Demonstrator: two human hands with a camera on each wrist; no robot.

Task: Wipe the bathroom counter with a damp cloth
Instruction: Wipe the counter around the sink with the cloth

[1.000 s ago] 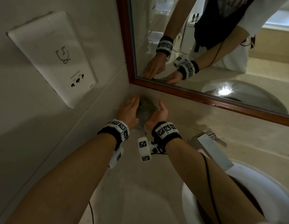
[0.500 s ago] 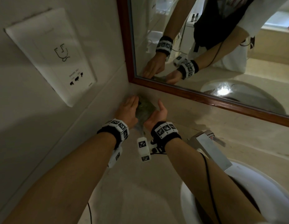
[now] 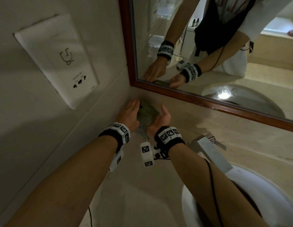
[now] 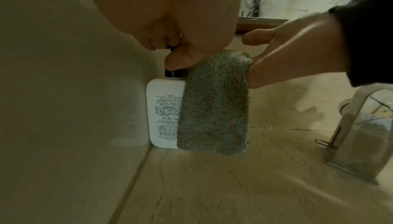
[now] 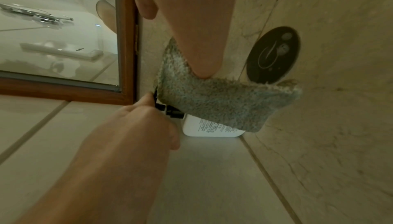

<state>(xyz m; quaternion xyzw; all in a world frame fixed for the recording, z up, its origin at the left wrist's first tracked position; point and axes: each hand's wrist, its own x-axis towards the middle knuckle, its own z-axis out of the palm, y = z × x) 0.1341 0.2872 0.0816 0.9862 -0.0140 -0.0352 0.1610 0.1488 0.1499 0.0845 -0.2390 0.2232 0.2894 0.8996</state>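
Grey-green cloth, white bottle with black cap, beige veined counter, red-brown mirror frame.

Corner of counter, both hands at the back.
Bottle stands in corner where side wall meets back wall, center of head view. Cloth hangs in front of bottle, btwn left hand & right hand. Mirror upper right, socket plate upper left, faucet right of hands w/ basin lower right.
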